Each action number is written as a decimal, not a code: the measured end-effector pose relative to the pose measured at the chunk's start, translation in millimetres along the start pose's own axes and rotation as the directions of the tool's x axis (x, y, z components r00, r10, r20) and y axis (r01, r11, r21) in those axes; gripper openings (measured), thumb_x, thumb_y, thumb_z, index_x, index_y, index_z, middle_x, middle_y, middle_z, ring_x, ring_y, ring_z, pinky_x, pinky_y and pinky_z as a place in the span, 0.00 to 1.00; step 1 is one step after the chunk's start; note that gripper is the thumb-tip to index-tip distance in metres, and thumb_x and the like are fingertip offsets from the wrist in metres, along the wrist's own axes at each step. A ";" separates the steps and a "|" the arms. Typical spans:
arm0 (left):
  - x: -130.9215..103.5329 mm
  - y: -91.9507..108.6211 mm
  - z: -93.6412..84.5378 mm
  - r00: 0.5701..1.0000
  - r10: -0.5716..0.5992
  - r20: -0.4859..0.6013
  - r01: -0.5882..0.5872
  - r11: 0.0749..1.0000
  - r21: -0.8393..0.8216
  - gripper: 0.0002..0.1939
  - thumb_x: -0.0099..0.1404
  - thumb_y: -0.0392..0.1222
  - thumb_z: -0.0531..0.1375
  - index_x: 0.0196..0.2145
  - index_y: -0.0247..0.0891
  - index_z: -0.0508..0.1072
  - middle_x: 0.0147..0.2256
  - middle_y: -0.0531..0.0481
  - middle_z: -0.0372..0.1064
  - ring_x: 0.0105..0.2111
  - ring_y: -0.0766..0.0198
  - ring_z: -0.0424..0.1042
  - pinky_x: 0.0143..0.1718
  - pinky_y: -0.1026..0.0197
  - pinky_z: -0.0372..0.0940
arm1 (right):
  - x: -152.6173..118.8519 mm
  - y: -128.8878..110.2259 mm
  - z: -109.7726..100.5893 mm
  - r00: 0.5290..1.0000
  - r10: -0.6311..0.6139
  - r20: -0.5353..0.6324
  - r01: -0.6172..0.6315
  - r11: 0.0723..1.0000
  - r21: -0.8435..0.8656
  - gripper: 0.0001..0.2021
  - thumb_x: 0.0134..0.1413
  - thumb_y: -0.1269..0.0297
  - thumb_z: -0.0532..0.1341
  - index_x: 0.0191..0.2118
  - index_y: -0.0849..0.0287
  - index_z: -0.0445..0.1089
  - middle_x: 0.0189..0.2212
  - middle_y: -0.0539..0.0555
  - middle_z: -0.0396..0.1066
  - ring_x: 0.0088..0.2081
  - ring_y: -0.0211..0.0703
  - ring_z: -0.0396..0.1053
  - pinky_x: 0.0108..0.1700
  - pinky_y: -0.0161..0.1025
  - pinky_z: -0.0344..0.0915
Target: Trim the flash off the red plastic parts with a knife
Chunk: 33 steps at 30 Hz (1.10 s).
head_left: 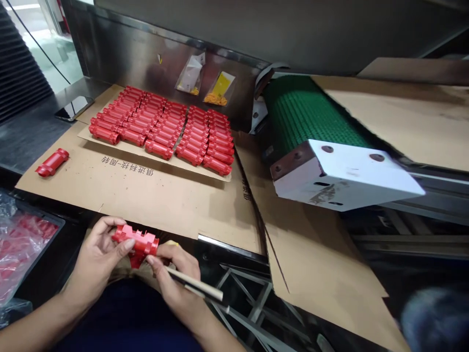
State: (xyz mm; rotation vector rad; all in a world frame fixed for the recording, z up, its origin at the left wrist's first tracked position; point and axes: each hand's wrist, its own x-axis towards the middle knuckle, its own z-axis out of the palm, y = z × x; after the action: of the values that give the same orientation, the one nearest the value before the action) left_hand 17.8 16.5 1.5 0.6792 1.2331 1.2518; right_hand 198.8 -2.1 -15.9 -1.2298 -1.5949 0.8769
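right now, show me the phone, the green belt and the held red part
Phone [74, 108]: head view, middle of its glossy face
Green belt [311, 115]: head view, its textured surface
Held red part [142, 239]: head view, middle of its body

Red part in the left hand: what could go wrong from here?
The red part is held beyond the near edge of the cardboard, so if the left hand slipped, it might fall. The stick-like tool in the right hand is close enough that it could scrape the part. The lone red piece at the cardboard's left end could perhaps get knocked off.
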 end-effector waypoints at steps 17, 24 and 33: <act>7.3 7.5 -8.2 0.955 -0.242 0.171 0.279 0.929 -0.242 0.31 0.59 0.44 0.78 0.58 0.41 0.75 0.40 0.41 0.83 0.34 0.56 0.84 0.38 0.61 0.79 | -0.5 -8.4 -25.7 0.942 -0.332 0.045 0.325 0.938 0.124 0.16 0.66 0.75 0.67 0.56 0.54 0.80 0.51 0.60 0.83 0.48 0.48 0.84 0.50 0.40 0.83; 11.9 9.6 -5.1 0.953 -0.299 0.043 0.292 0.880 -0.375 0.15 0.58 0.35 0.77 0.41 0.32 0.80 0.38 0.41 0.83 0.32 0.57 0.84 0.35 0.62 0.81 | 1.0 -9.3 -25.8 0.961 -0.274 0.025 0.272 0.960 0.062 0.16 0.65 0.77 0.65 0.54 0.53 0.76 0.44 0.58 0.84 0.49 0.49 0.83 0.51 0.43 0.81; 14.9 14.5 6.4 0.909 -0.406 -0.099 0.314 0.820 -0.479 0.11 0.69 0.22 0.61 0.32 0.30 0.81 0.36 0.41 0.82 0.33 0.60 0.84 0.36 0.60 0.83 | 8.5 -14.7 -10.9 0.982 0.120 0.144 -0.148 0.968 0.205 0.12 0.71 0.58 0.62 0.40 0.58 0.78 0.30 0.54 0.77 0.27 0.39 0.74 0.30 0.35 0.72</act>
State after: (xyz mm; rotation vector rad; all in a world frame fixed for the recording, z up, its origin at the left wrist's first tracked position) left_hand 17.1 35.7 11.8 -0.0305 1.1029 1.2371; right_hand 203.6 2.5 3.2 -1.1560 -1.4854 1.2053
